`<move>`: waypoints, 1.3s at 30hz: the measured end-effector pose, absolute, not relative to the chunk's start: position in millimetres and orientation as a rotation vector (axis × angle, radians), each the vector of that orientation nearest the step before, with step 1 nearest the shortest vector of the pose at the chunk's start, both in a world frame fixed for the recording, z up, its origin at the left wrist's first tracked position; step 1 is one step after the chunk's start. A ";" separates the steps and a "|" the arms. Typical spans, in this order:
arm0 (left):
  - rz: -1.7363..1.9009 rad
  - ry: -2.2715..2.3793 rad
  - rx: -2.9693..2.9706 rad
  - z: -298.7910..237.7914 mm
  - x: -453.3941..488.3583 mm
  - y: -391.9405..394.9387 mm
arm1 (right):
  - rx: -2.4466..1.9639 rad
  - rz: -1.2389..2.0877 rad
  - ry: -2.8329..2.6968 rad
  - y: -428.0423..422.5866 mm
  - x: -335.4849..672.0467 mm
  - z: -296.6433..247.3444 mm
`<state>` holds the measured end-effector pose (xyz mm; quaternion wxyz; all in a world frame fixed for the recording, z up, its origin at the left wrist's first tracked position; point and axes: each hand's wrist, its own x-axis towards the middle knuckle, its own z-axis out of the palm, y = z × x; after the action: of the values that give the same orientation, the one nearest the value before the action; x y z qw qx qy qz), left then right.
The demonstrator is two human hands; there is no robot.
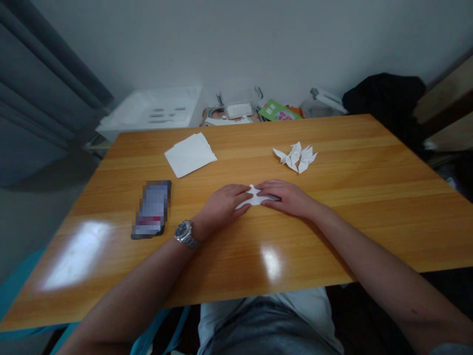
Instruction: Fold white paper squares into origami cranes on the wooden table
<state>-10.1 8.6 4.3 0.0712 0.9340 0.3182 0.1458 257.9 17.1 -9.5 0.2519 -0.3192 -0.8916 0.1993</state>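
Observation:
A piece of folded white paper lies on the wooden table, and its ends run under the fingers of both hands. My left hand presses on it from the left, with a steel wristwatch on that wrist. From the right, my right hand rests on the other end. Beyond the hands lie folded white paper cranes in a loose heap. A stack of white paper squares sits further left. A phone lies screen-up left of my left hand, its screen blurred out.
Past the far table edge stand a white plastic box, a green booklet and assorted small items. A black cloth lies at the back right. Grey curtains hang on the left, and a wall rises behind.

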 end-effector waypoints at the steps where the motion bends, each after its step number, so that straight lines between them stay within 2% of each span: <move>1: 0.442 0.964 2.809 4.3 -9.9 8.5 | -0.871 0.540 -2.425 17.0 257.9 -9.6; 31: 0.545 1.187 2.723 14.5 0.5 -0.8 | -0.859 0.492 -2.228 6.5 244.7 3.4; 39: 0.655 1.355 2.645 12.6 -2.2 0.0 | -0.949 0.096 -2.243 0.2 250.0 8.5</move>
<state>-2.2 0.0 12.6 0.0494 0.8681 0.4447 0.2149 250.0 0.2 8.5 0.3448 -0.3655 -0.8638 0.0369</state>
